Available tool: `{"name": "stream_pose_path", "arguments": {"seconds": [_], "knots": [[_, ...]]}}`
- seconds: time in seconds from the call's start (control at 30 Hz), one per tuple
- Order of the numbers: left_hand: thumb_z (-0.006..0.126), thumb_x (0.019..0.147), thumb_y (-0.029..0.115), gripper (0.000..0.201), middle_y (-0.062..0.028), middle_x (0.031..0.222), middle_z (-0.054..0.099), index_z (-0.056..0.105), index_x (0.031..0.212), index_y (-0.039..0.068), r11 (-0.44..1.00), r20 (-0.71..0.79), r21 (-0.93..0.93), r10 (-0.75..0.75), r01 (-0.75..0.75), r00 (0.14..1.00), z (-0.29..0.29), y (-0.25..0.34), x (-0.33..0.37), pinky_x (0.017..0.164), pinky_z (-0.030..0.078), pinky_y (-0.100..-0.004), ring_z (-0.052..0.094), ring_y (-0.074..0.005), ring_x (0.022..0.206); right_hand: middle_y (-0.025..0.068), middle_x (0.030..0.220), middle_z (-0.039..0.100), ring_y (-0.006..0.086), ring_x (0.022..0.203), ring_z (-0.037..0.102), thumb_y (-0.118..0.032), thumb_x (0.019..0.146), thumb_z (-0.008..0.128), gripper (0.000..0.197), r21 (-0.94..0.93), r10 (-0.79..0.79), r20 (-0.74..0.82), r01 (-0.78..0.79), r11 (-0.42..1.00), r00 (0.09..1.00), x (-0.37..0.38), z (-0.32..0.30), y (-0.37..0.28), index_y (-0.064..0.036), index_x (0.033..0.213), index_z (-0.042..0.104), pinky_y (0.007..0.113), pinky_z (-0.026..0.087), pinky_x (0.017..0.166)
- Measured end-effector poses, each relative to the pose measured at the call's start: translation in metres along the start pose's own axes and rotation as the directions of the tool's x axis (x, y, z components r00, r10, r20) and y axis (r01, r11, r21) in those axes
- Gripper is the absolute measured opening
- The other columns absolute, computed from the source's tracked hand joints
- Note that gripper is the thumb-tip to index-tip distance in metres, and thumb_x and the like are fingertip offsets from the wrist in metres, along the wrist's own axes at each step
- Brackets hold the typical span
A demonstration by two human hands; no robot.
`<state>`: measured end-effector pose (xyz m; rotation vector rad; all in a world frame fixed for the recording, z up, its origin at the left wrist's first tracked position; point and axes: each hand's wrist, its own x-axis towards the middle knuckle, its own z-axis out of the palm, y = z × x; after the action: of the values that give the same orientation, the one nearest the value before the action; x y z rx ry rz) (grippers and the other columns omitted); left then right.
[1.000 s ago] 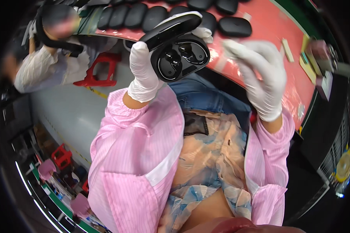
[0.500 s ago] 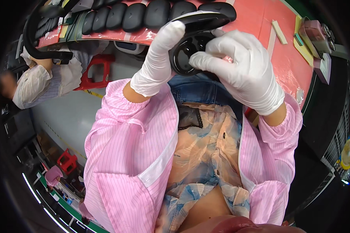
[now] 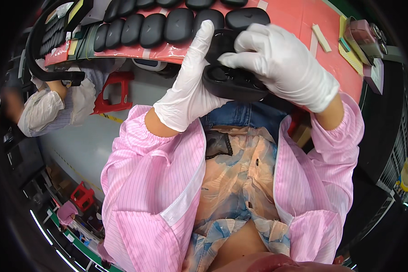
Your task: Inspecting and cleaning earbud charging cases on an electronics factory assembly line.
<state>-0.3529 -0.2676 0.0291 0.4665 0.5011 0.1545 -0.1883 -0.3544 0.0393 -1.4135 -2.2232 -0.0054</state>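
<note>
A black earphone case with its lid raised is held above my lap, in front of the table edge. My left hand, white-gloved, grips it from the left and below, with the thumb up along the lid. Over the case's right side hovers my right hand, also gloved. Its thumb and bent fingers come together above the glossy inner wells. Whatever may be between those fingertips is hidden.
Rows of closed black cases cover the far red tabletop. A cream strip lies at the right, near small boxes. At left are a black curved tube, a red stool and a co-worker's sleeve.
The case has tipped, so its front wall faces me more and the wells show less. My left hand has shifted lower beneath it; my right hand stays at the wells.
</note>
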Motion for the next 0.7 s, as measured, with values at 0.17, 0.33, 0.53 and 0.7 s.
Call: {"name": "stream_pose_path", "arguments": {"seconds": [0.17, 0.33, 0.53, 0.7], "knots": [[0.043, 0.088, 0.071, 0.080, -0.0209, 0.111, 0.064, 0.053, 0.125, 0.000, 0.983, 0.041, -0.116, -0.137, 0.141, 0.990, -0.014, -0.001, 0.006, 0.082, 0.058, -0.0524, 0.066, -0.0364, 0.098, 0.0041, 0.083, 0.056, 0.0255, 0.080, 0.057, -0.004, 0.078, 0.067, 0.024, -0.211, 0.291, -0.059, -0.297, 0.931, 0.955, -0.035, -0.022, 0.019, -0.0127, 0.100, 0.070, 0.037, 0.046, 0.071], [0.043, 0.089, 0.071, 0.080, -0.0225, 0.110, 0.064, 0.054, 0.125, 0.000, 0.980, 0.058, -0.123, -0.148, 0.154, 0.987, -0.011, -0.001, 0.009, 0.083, 0.057, -0.0535, 0.066, -0.0370, 0.099, 0.0059, 0.090, 0.064, 0.0214, 0.082, 0.059, -0.004, 0.084, 0.065, 0.022, 0.070, 0.425, -0.213, -0.420, 0.905, 0.880, -0.064, -0.018, 0.029, -0.0085, 0.105, 0.070, 0.034, 0.048, 0.078], [0.055, 0.095, 0.035, 0.049, -0.0173, 0.120, 0.060, 0.052, 0.128, -0.002, 0.973, 0.031, -0.221, -0.053, 0.059, 0.998, 0.001, -0.010, 0.010, 0.093, 0.054, -0.0505, 0.061, -0.0301, 0.110, 0.0050, 0.103, 0.069, 0.0128, 0.090, 0.061, -0.005, 0.091, 0.063, 0.020, 0.639, 0.838, -0.218, -0.576, 0.511, 0.501, -0.084, 0.019, 0.007, -0.0011, 0.110, 0.068, 0.028, 0.045, 0.096], [0.057, 0.095, 0.017, 0.026, -0.0202, 0.116, 0.062, 0.059, 0.111, -0.003, 0.909, -0.080, -0.413, -0.102, 0.060, 0.992, -0.010, -0.028, 0.025, 0.083, 0.060, -0.0425, 0.062, -0.0291, 0.110, 0.0081, 0.104, 0.069, 0.0131, 0.092, 0.062, -0.005, 0.090, 0.062, 0.025, 0.672, 0.827, -0.337, -0.500, 0.546, 0.450, -0.063, 0.035, -0.021, -0.0006, 0.115, 0.066, 0.026, 0.048, 0.082]]}}
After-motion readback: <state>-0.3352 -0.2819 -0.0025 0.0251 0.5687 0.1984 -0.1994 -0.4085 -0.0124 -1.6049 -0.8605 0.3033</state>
